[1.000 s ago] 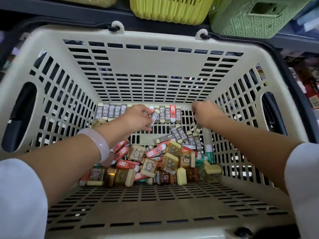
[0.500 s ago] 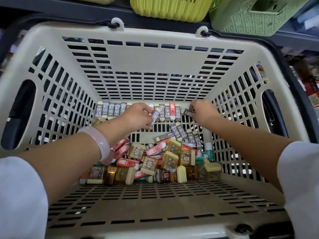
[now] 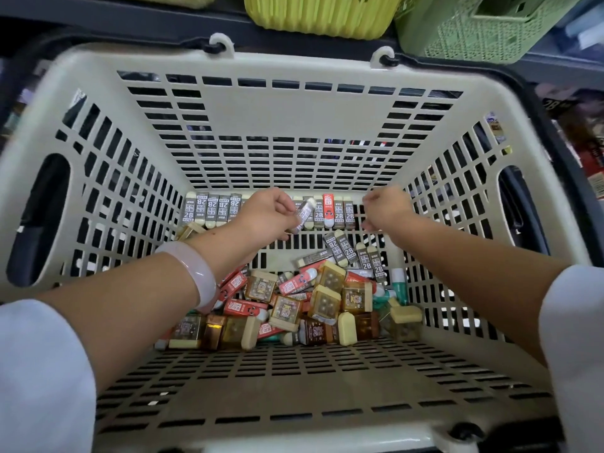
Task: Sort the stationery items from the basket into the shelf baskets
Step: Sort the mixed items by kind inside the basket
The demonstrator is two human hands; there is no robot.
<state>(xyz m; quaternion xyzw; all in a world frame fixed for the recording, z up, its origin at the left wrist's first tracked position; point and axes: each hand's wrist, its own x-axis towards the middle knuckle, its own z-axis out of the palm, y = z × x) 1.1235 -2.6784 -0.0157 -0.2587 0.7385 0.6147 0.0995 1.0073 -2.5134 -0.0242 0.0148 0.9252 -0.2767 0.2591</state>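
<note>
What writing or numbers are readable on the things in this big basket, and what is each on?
"2B": on the grey erasers lined along the far wall of the beige basket.
"2B": on the loose grey erasers lying mid-basket.
Too blurred to read: the grey eraser in the left hand, the red erasers, the brown boxes.

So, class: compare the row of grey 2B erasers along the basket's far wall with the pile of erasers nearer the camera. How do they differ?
The grey 2B erasers stand side by side in a neat row; the pile lies jumbled at all angles. The row is nearly all grey, with one red eraser in it; the pile mixes red, brown and cream packs. Both lie in the beige basket.
</note>
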